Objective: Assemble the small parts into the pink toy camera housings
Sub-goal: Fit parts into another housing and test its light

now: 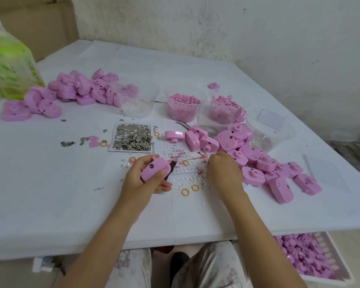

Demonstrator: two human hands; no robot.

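My left hand (142, 180) grips a pink toy camera housing (154, 169) together with a dark-handled pointed tool (176, 161) whose tip points up and right. My right hand (222, 172) reaches down among small clear lenses (195, 179) and yellow rings (185, 191) on the white table (71, 194), fingers curled; a thin metal rod (195, 157) runs to its fingertips. I cannot tell whether those fingers pinch it. A pile of pink housings (258, 159) lies to the right, another pile (71, 90) at the back left.
A tray of metal clips (132, 137) sits ahead, behind it clear tubs of lenses (136, 107), pink pellets (183, 107) and pink parts (224, 107). White grid trays (324, 173) lie right. A green bottle (10, 65) stands far left. A crate of housings (308, 256) sits under the table.
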